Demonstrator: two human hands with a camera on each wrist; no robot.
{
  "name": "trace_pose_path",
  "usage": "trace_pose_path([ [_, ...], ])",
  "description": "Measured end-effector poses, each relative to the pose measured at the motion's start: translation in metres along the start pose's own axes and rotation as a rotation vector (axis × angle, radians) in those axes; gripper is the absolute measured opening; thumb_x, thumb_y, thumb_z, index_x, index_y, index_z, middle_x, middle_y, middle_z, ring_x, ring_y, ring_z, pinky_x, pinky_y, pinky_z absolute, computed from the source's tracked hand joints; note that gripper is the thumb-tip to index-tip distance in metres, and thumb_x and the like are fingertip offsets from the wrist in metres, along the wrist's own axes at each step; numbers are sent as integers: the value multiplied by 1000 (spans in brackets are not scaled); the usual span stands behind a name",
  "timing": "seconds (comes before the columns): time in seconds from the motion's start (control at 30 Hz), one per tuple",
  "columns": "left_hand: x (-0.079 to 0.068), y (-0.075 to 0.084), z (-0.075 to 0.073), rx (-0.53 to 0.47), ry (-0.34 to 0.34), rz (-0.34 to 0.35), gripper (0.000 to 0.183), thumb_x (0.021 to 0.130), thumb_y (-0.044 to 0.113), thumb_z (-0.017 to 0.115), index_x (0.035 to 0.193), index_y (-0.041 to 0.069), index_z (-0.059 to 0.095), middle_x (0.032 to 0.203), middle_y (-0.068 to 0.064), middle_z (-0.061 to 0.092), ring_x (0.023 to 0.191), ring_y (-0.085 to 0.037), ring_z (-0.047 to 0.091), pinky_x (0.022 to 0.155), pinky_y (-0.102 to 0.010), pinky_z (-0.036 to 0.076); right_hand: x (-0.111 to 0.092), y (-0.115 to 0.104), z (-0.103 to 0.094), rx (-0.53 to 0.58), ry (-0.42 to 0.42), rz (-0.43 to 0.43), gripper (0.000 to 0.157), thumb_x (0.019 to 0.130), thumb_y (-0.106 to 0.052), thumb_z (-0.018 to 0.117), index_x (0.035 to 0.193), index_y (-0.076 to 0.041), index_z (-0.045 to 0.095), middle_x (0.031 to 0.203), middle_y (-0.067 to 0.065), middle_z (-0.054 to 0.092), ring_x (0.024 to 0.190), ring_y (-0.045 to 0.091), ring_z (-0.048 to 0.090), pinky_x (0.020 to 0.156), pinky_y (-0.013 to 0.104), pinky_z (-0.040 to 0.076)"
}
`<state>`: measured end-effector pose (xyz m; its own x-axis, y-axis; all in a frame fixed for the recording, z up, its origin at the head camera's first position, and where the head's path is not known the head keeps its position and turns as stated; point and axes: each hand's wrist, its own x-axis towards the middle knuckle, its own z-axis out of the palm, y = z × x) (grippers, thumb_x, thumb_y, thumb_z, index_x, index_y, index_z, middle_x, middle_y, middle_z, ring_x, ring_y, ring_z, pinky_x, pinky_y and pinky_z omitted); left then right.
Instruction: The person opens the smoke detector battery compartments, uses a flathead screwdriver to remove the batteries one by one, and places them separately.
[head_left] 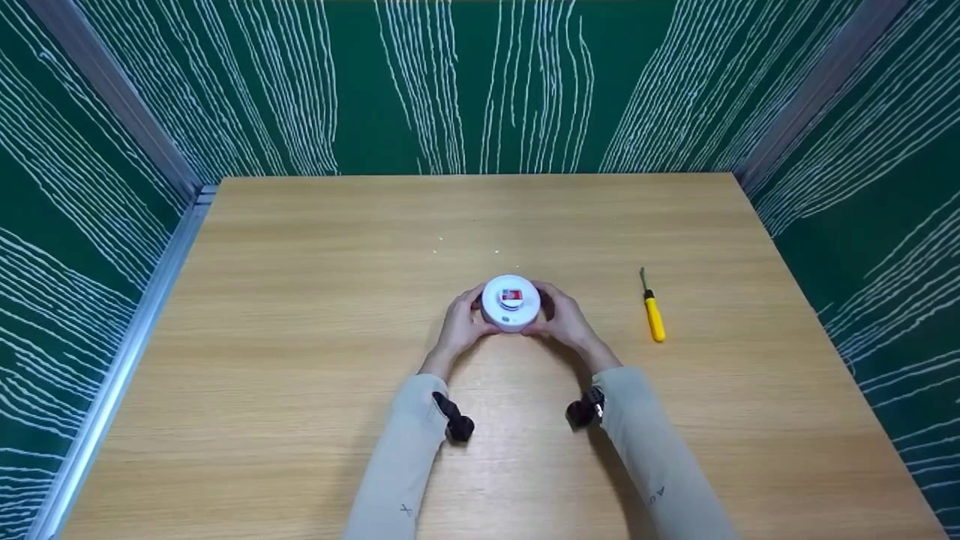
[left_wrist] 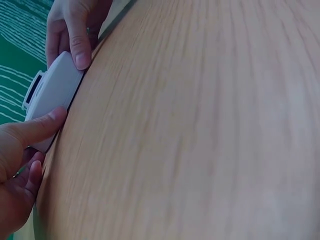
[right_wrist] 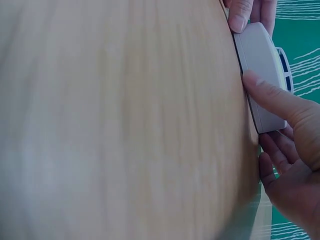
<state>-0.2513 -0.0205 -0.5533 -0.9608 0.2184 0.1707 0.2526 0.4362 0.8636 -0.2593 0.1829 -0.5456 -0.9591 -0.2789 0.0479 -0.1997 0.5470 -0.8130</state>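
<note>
A round white smoke detector (head_left: 511, 309), with a raised centre and a red label on top, sits flat on the table in the middle of the head view. My left hand (head_left: 459, 324) grips its left side, thumb at the near edge and fingers round the far side. From the right, my right hand (head_left: 568, 324) holds it the same way. In the left wrist view the detector's side wall (left_wrist: 57, 85) rests on the wood, with the left thumb pressed to it. The right wrist view shows my right thumb (right_wrist: 272, 95) against the wall. The underside is hidden.
A screwdriver (head_left: 654, 316) with a yellow handle lies to the right of the hands, its tip pointing away. Tiny white bits (head_left: 496, 251) are scattered beyond the detector. Green walls (head_left: 360, 90) with white streaks stand behind and beside the wooden table (head_left: 300, 247).
</note>
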Motion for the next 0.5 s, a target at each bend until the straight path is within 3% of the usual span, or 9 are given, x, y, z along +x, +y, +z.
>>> trace_pose_path([
  [0.33, -2, 1, -2, -50, 7, 42, 76, 59, 4, 80, 125, -6, 45, 114, -16, 56, 93, -19, 52, 87, -30, 43, -5, -4, -2, 23, -10, -11, 85, 59, -20, 82, 130, 0, 39, 130, 15, 43, 123, 26, 34, 107, 34, 21],
  [0.5, -5, 5, -4, -57, -3, 24, 76, 60, 5, 80, 125, -8, 44, 119, -19, 53, 104, -20, 51, 95, -28, 39, -9, -5, -3, 51, 0, -47, 84, 59, -17, 81, 128, 5, 40, 126, 19, 46, 118, 29, 40, 104, 35, 29],
])
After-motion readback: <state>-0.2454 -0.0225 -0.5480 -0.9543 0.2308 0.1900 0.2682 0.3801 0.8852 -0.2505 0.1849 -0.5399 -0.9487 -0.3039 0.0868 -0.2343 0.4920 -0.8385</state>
